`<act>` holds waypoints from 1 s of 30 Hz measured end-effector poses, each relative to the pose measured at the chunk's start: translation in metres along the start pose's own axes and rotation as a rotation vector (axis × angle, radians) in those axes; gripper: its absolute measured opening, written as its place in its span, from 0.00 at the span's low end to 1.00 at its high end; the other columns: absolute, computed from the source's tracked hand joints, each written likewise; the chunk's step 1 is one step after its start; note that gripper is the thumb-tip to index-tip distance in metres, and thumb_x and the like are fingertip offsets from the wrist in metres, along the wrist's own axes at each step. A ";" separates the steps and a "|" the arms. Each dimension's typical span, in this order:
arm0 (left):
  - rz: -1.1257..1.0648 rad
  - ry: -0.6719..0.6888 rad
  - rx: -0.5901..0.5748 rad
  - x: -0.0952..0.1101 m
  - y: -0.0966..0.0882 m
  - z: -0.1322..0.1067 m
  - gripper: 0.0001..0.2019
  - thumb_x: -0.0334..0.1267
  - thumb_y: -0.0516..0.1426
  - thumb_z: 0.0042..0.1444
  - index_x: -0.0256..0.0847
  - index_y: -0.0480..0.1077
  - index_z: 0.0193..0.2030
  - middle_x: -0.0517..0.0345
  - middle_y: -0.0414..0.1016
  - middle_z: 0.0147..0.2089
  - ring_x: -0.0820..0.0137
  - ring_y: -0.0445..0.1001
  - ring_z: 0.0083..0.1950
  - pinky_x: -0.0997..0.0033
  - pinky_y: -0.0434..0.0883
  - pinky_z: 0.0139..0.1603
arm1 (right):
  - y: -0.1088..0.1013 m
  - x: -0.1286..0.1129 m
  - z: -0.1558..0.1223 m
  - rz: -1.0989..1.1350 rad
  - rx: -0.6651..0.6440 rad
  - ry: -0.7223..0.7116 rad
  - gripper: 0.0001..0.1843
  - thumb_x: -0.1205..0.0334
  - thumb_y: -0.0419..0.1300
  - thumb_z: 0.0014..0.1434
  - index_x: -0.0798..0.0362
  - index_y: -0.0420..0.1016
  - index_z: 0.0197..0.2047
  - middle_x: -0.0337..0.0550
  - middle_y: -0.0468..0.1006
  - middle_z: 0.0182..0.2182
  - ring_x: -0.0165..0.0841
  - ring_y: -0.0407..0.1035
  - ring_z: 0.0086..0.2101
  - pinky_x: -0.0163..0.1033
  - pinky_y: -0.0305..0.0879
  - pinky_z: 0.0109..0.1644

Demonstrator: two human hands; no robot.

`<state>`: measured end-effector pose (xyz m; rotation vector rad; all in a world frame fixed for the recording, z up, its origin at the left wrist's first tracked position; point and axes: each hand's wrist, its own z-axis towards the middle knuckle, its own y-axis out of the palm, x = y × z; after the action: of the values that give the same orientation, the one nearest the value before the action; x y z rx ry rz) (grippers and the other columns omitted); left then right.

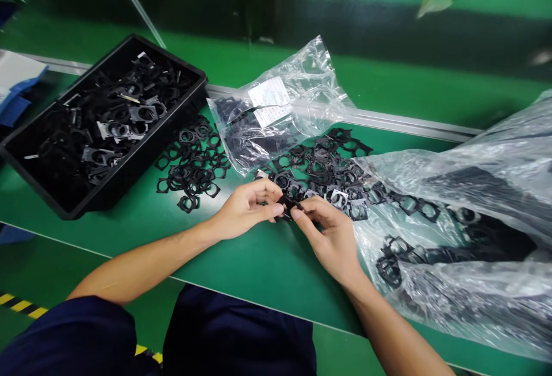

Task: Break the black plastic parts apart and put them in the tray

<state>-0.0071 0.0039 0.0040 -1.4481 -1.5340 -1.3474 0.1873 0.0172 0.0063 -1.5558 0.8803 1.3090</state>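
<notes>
- We have a small black piece (pixel 288 206) in the grip, low over the near side of the green table (pixel 241 278).
- Our left hand (pixel 250 209) is closed on it, thumb against fingers; our right hand (pixel 331 227) pinches its other side. Fingers cover much of it, so we cannot tell its full outline, or whether it is one part or two.
- The step in hand, as we judge it, is close fingertip work on this one piece, with both hands sharing the hold.
- Just beyond the grip lies a heap of loose frames (pixel 330 163), dark and flat with round holes; a smaller heap (pixel 192 172) lies left of it.
- Farther left of the grip stands a black crate (pixel 125 185), holding many similar parts.
- Beyond the grip, a clear bag (pixel 306 85) with a white label (pixel 269 101) lies over some frames; right of the grip, a big plastic bag (pixel 470 301) lies open with more inside.
- Any next move calls, we think, for one hand keeping its pinch while the other lets go.
</notes>
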 end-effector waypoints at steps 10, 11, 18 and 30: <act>-0.136 -0.060 -0.007 -0.004 -0.003 0.002 0.16 0.41 0.72 0.48 0.35 0.77 0.39 0.54 0.84 0.33 0.71 0.82 0.32 0.75 0.79 0.37 | 0.000 -0.005 -0.002 0.098 0.003 0.037 0.09 0.55 0.67 0.62 0.50 0.79 0.33 0.41 0.77 0.32 0.32 0.71 0.31 0.37 0.69 0.35; -0.129 -0.060 -0.003 -0.004 -0.003 0.002 0.15 0.40 0.72 0.48 0.34 0.77 0.39 0.54 0.84 0.33 0.71 0.82 0.32 0.75 0.79 0.36 | -0.001 -0.006 -0.001 0.131 -0.029 0.066 0.11 0.53 0.67 0.62 0.51 0.79 0.33 0.41 0.76 0.31 0.31 0.70 0.31 0.36 0.68 0.34; -0.103 -0.065 0.022 0.000 -0.003 0.002 0.14 0.41 0.73 0.47 0.35 0.79 0.36 0.54 0.83 0.31 0.71 0.81 0.30 0.75 0.78 0.33 | -0.006 -0.012 0.003 0.186 -0.195 0.147 0.20 0.45 0.64 0.64 0.52 0.80 0.29 0.41 0.77 0.28 0.34 0.72 0.33 0.39 0.67 0.39; -0.194 -0.147 -0.021 -0.003 -0.005 0.004 0.17 0.44 0.74 0.44 0.33 0.81 0.34 0.54 0.83 0.30 0.71 0.81 0.30 0.74 0.78 0.33 | -0.006 -0.011 0.003 0.168 -0.119 0.158 0.18 0.46 0.66 0.61 0.52 0.80 0.29 0.41 0.78 0.27 0.32 0.71 0.29 0.37 0.68 0.35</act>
<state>-0.0104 0.0077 -0.0009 -1.4702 -1.7988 -1.3970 0.1895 0.0214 0.0182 -1.7272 1.0681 1.3926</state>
